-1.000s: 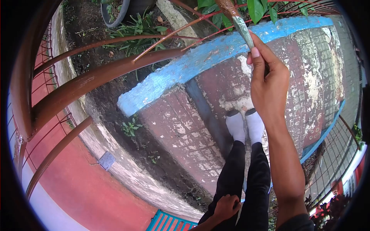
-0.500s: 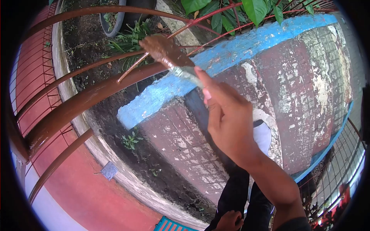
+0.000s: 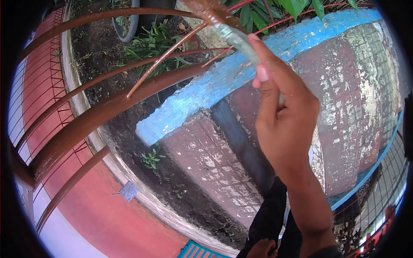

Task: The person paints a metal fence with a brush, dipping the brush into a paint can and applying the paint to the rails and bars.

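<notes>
My right hand [image 3: 288, 116] is closed around the pale, paint-smeared handle of a paintbrush [image 3: 238, 41]. Wet brown paint coats the bristles, which reach the top edge of the view. They overlap the upper end of a thin metal bar [image 3: 167, 52], shiny with brown paint. This bar meets a thick brown rail [image 3: 107, 109] lower down. Low in the view, beside my dark-trousered legs, my left hand [image 3: 262, 248] shows only in part, fingers curled; what they hold is hidden.
Curved brown railing bars [image 3: 107, 13] arch across the upper left. Below lie a blue-painted ledge [image 3: 180, 109] and worn, flaking steps [image 3: 206, 159]. Green leaves [image 3: 297, 8] hang at the top, near a plant pot [image 3: 129, 26]. A red wall [image 3: 103, 193] runs along the lower left.
My right hand and the paintbrush have moved up and to the right, along the thin bar. More of that bar now shows, glossy brown. The left hand stays low.
</notes>
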Tool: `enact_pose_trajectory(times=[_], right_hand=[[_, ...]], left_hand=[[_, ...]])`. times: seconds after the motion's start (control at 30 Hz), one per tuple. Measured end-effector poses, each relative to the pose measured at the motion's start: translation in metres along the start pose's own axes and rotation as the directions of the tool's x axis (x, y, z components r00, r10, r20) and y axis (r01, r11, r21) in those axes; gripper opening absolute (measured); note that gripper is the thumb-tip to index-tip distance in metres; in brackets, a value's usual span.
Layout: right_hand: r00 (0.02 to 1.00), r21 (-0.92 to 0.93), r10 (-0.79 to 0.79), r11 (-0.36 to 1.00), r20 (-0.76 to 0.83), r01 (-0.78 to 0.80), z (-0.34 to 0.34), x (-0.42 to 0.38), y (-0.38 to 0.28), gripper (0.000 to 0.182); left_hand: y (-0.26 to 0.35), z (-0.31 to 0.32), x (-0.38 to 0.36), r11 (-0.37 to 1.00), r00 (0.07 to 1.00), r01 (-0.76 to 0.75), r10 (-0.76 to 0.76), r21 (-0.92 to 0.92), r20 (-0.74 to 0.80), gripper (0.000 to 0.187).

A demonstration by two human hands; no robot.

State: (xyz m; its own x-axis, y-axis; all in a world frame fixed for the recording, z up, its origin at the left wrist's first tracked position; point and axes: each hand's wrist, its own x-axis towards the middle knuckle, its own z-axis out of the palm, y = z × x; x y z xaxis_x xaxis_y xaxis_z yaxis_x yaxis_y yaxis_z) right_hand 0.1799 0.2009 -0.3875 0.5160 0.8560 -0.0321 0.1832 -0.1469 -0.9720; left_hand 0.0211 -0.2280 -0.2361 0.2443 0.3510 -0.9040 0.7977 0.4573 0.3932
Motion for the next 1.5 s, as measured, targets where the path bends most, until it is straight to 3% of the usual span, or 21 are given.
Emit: enact_pose_trajectory(times=[0.07,0.17,0.23,0.3,0.4,0.53,0.63,0.7,0.8,0.9,0.97,1.03,1.1,1.23,1.3,1.43,1.47,1.5], right_hand=[[0.998,-0.024,-0.062,0.998,0.010,0.062,0.009,-0.005,-0.002,0.037],[0.991,0.061,0.057,0.996,0.120,-0.065,0.006,-0.024,-0.012,0.039],[0.978,0.072,0.084,0.992,0.189,-0.100,0.002,-0.031,-0.009,0.037],[0.986,0.099,0.067,0.992,0.155,-0.083,0.003,-0.030,-0.003,0.037],[0.970,0.168,0.160,0.967,0.186,-0.191,-0.006,-0.007,0.005,0.034],[0.964,0.137,0.179,0.968,0.199,-0.208,-0.026,0.024,0.017,0.032],[0.975,0.046,0.175,0.982,0.139,-0.183,-0.036,0.023,0.021,0.032],[0.980,0.026,0.200,0.980,-0.011,-0.200,-0.039,0.020,0.023,0.030],[0.969,0.043,0.248,0.968,0.017,-0.248,-0.033,0.011,0.011,0.032],[0.977,0.053,0.209,0.977,-0.028,-0.208,-0.004,-0.005,0.002,0.036],[1.000,-0.045,0.010,0.999,0.004,-0.010,0.015,-0.024,0.007,0.038],[0.987,-0.030,-0.002,1.000,0.162,0.007,0.011,-0.046,-0.008,0.040],[0.960,-0.083,0.066,0.996,0.272,-0.045,0.001,-0.073,-0.027,0.041],[0.890,-0.141,0.302,0.953,0.342,-0.269,-0.047,-0.124,-0.055,0.039],[0.818,-0.204,0.454,0.891,0.355,-0.406,-0.087,-0.140,-0.076,0.039],[0.730,-0.218,0.599,0.800,0.328,-0.558,-0.172,-0.164,-0.125,0.036],[0.707,-0.315,0.620,0.784,0.342,-0.535,-0.193,-0.160,-0.149,0.037],[0.758,-0.318,0.558,0.826,0.338,-0.466,-0.209,-0.157,-0.170,0.039]], left_hand=[[-0.004,0.002,-0.002,1.000,1.000,-0.005,0.005,0.028,0.001,0.025],[-0.005,0.002,-0.001,0.999,0.999,-0.009,0.008,0.045,0.031,0.026],[0.003,-0.001,0.000,0.994,0.991,0.095,-0.099,0.059,0.084,0.027],[0.004,-0.003,0.002,0.994,0.991,0.096,-0.101,0.059,0.089,0.027],[0.012,-0.006,0.002,0.992,0.988,0.117,-0.122,0.052,0.100,0.027],[0.010,-0.006,0.003,0.984,0.972,0.179,-0.180,0.016,0.154,0.026],[0.007,0.000,0.000,0.988,0.981,0.149,-0.151,0.030,0.124,0.026],[0.006,0.004,0.000,0.989,0.982,0.144,-0.148,0.035,0.120,0.027],[0.005,0.003,-0.002,0.993,0.989,0.111,-0.115,0.048,0.094,0.028],[0.013,-0.001,-0.003,0.998,0.999,0.038,-0.039,0.047,0.027,0.028],[0.017,-0.005,-0.008,0.998,1.000,-0.007,0.008,0.056,-0.016,0.028],[0.017,-0.010,-0.011,0.997,0.999,-0.023,0.025,0.074,-0.024,0.026],[0.024,-0.023,-0.012,0.992,0.994,-0.075,0.083,0.102,-0.075,0.026],[0.031,-0.040,-0.019,0.981,0.971,-0.141,0.164,0.135,-0.177,0.030],[0.034,-0.050,-0.024,0.974,0.957,-0.165,0.196,0.156,-0.213,0.031],[0.039,-0.077,-0.041,0.967,0.931,-0.220,0.248,0.132,-0.268,0.028],[0.046,-0.089,-0.047,0.960,0.925,-0.244,0.272,0.134,-0.266,0.027],[0.053,-0.100,-0.051,0.951,0.910,-0.275,0.304,0.139,-0.282,0.026]])
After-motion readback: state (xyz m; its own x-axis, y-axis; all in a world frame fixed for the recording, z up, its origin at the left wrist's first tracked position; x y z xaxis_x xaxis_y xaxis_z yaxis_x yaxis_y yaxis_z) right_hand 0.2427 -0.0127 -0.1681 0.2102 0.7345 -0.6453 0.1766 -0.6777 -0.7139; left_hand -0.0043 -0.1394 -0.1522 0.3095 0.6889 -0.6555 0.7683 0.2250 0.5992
